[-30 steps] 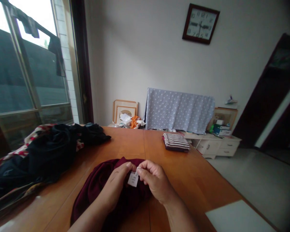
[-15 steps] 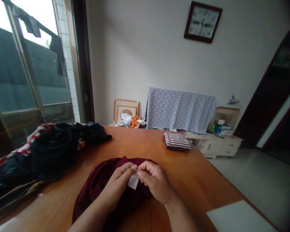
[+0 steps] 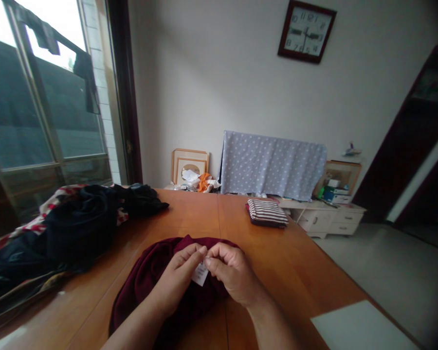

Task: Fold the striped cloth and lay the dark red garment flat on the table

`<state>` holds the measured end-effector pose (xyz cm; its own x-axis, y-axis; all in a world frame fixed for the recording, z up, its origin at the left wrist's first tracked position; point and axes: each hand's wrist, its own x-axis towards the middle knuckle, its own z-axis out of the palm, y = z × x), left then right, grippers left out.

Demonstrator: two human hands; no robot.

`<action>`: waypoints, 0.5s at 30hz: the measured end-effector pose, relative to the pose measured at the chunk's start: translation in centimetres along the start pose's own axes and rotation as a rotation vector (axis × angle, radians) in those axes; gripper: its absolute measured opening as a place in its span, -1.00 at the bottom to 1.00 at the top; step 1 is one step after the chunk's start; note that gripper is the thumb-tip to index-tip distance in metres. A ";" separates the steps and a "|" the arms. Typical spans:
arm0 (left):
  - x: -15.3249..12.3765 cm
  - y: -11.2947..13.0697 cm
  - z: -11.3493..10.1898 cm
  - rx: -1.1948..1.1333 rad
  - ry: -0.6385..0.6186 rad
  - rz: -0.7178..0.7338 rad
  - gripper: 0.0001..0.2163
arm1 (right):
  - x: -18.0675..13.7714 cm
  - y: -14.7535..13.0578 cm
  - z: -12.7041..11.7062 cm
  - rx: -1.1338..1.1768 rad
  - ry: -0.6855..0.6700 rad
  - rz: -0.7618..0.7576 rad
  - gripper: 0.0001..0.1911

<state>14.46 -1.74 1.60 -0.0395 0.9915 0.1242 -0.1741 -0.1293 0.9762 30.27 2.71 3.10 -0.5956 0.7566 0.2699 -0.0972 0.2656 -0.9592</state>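
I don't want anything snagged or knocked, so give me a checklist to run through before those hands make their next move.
1. Right hand on the white label: ok, pinched at its top edge.
2. Left hand gripping the label too: cannot tell; it is right beside the top edge, but its grip is hidden.
3. Label's print readable: not ok, too small and blurred.
4. Dark red cloth spread flat on the table: not ok, it lies bunched.
5. Clothes pile apart from the dark red cloth: ok, bare wood shows between.
6. Striped stack apart from both hands: ok, farther back.
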 end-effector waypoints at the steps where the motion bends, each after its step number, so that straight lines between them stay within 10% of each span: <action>1: 0.0 0.0 0.0 -0.003 0.006 0.005 -0.68 | 0.0 0.0 0.0 -0.002 0.014 0.000 -0.80; 15: 0.2 -0.2 -0.2 0.032 -0.020 0.016 -0.69 | 0.4 0.9 -0.5 -0.009 0.219 0.022 -0.74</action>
<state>14.26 -1.51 1.40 -0.0223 0.9895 0.1429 -0.1416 -0.1446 0.9793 30.34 3.53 2.40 -0.4095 0.8738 0.2623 -0.0784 0.2527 -0.9644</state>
